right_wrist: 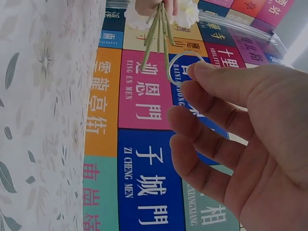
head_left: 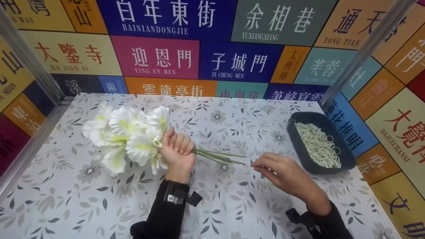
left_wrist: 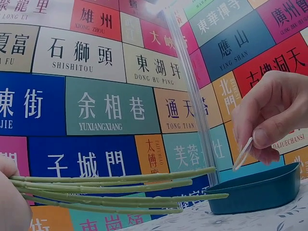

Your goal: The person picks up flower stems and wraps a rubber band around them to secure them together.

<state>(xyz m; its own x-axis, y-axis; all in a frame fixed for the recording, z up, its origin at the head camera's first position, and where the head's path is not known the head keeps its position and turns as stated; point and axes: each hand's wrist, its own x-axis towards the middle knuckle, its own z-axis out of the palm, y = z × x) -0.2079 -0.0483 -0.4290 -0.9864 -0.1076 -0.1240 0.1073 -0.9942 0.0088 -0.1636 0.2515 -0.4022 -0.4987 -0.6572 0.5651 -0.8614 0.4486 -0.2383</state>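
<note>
My left hand (head_left: 179, 149) grips a bunch of white artificial flowers (head_left: 127, 132) just below the blooms, which point left. Several green stems (left_wrist: 120, 185) stick out past the fist to the right, their cut ends spread slightly apart. Between thumb and forefinger my right hand (head_left: 285, 172) pinches a pale rubber band (right_wrist: 170, 72), which hangs as a loop by the stem ends. In the left wrist view the rubber band (left_wrist: 243, 155) looks apart from the stems. The other fingers of the right hand (right_wrist: 240, 125) are loosely bent.
A dark blue-green tray (head_left: 295, 141) full of pale rubber bands (head_left: 317, 144) stands at the right side of the table. Leaf-patterned cloth (head_left: 232, 199) covers the table. Panels with large characters (head_left: 156, 56) rise behind and at both sides, joined by metal posts.
</note>
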